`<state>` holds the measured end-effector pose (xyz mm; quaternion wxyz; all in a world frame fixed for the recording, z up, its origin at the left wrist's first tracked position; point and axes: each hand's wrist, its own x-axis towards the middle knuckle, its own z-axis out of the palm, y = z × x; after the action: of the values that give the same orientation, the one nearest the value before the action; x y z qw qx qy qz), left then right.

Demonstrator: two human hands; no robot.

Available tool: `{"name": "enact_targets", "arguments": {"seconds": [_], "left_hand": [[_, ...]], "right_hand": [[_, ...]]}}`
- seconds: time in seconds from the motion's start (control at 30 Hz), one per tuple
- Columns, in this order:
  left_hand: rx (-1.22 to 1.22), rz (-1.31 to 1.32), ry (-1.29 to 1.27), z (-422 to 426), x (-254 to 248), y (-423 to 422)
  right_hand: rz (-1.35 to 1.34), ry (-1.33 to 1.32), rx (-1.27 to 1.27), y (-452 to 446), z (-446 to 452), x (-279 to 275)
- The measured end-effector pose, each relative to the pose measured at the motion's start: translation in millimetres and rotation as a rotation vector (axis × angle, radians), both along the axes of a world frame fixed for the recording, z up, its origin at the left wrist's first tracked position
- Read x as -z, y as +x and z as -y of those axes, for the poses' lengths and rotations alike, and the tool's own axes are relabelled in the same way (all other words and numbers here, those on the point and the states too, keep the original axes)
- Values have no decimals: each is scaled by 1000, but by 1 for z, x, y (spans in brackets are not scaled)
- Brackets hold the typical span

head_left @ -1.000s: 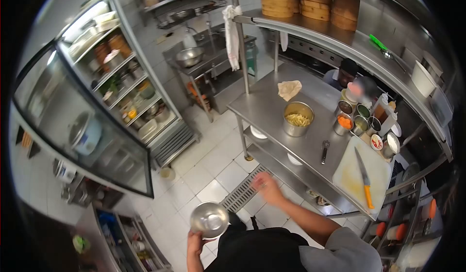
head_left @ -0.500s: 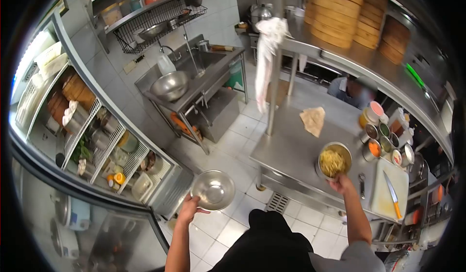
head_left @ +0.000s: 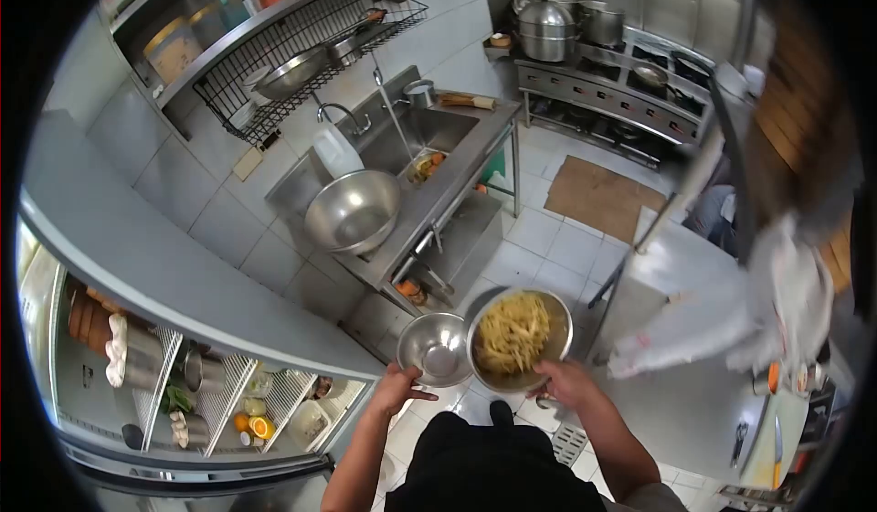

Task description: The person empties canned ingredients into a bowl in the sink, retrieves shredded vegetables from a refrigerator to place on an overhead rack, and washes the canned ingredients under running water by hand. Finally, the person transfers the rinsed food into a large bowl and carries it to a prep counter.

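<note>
My left hand [head_left: 400, 389] grips the near rim of an empty metal bowl [head_left: 433, 349]. Beside it, my right hand [head_left: 562, 384] is closed on the rim of a second metal bowl [head_left: 477, 366], which holds a heap of pale yellow strips [head_left: 513, 331], maybe noodles or shredded potato. Both bowls are in the air over the floor in front of me, side by side, their rims close together. I cannot tell whether they touch.
At my left a fridge [head_left: 219, 284] stands open with filled shelves. Ahead is a sink counter [head_left: 402, 238] bearing a large metal bowl [head_left: 354, 211]. A steel table [head_left: 676, 402] with a hanging white cloth [head_left: 790, 293] is at the right, near another person [head_left: 713, 220]. A stove [head_left: 603, 101] stands beyond.
The bowl of yellow strips has been lifted off the steel table and brought left, next to the empty bowl. My view has turned left towards the sink.
</note>
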<state>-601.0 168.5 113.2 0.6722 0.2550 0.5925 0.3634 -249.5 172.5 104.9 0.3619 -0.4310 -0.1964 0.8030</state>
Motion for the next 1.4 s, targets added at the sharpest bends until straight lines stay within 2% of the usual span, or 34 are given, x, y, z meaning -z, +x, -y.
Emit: {"name": "enact_targets", "arguments": {"seconds": [0.07,0.17,0.23,0.27,0.33,0.37,0.43,0.47,0.5,0.57,0.77,0.83,0.9,0.97,1.1,1.17,1.27,1.33,1.4], "left_hand": [[28,59,58,-44,-35,3],[-57,90,176,-118,-33,-3],[-64,72,215,-177,-48,-4],[-66,88,211,-206,-49,-9],[-69,282,211,-275,-55,-18],[-75,296,218,-303,-61,-23],[-173,345,226,-358,-71,-28],[-157,308,289,-385,-71,-29],[-156,316,280,-410,-69,-31],[-92,377,315,-462,-56,-36],[-191,452,284,-573,-35,-40],[-256,491,244,-596,-26,-42],[-312,505,230,-619,-18,-40],[-344,456,287,-637,-12,-36],[-440,475,330,-665,-6,-28],[-465,479,340,-678,-3,-24],[-544,439,305,-686,-5,-15],[-616,393,289,-688,-10,-11],[-618,431,326,-690,9,-16]], "right_hand": [[33,151,63,-37,-70,-29],[138,402,77,-78,-178,-49],[179,601,102,-101,-246,-58],[196,599,97,-114,-271,-64],[480,947,180,-140,-329,-88],[490,956,170,-151,-354,-96],[757,1077,137,-171,-401,-110],[913,1251,199,-180,-431,-104],[923,1244,194,-183,-457,-96],[1194,1482,200,-193,-499,-94],[1224,1527,91,-203,-627,-73],[1207,1646,79,-204,-666,-63],[1156,1715,41,-202,-701,-56],[979,1784,157,-203,-731,-53],[878,1812,87,-208,-773,-66],[871,1766,-10,-206,-795,-58],[766,1588,29,-204,-808,-54],[743,1562,47,-203,-813,-52],[703,1539,12,-204,-819,-46]]}}
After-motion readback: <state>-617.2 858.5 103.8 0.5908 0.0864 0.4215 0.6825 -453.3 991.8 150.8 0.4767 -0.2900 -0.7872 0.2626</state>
